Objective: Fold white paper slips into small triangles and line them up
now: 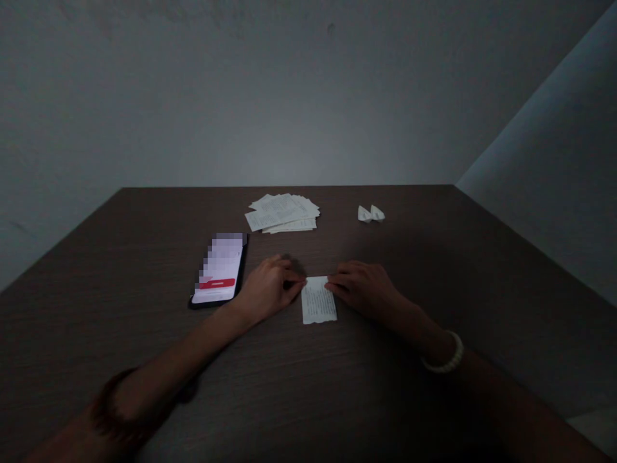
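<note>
A small printed paper slip lies on the table in front of me, its lower edge slightly ragged. My left hand pinches the slip's upper left corner between thumb and finger. At the upper right corner, my right hand has its fingertips closed on the same slip. Both hands rest low at the tabletop. Whether the top edge is folded over is too dim to tell.
To the left lies a phone with a lit screen. A loose pile of printed paper slips sits farther back. Right of it stands a folded paper bow shape. The brown table meets a grey wall.
</note>
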`<state>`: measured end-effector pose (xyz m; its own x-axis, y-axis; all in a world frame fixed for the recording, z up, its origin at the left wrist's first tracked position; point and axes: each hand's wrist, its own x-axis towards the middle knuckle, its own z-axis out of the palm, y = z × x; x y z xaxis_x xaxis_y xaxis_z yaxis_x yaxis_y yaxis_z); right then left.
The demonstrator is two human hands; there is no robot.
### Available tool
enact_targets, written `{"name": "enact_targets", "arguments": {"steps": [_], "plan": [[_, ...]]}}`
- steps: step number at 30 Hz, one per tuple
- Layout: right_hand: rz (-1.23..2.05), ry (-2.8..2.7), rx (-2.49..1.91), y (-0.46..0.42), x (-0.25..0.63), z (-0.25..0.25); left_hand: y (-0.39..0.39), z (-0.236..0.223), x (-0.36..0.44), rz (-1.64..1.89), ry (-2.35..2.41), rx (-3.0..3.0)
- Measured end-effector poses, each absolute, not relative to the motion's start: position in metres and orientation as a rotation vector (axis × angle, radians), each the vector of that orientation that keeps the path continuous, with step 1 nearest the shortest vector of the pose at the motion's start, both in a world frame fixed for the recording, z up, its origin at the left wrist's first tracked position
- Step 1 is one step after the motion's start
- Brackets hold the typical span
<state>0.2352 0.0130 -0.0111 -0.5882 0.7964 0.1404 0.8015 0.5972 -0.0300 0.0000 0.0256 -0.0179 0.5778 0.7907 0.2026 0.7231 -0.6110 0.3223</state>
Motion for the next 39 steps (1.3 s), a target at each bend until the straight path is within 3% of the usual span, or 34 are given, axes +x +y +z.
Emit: {"name": "enact_targets", "arguments": {"steps": [39], "plan": [[0.241, -2.547, -1.210, 0.007, 0.251, -0.023, 0.029, -0.013, -0.011, 0.360, 1.250, 2.506]]}}
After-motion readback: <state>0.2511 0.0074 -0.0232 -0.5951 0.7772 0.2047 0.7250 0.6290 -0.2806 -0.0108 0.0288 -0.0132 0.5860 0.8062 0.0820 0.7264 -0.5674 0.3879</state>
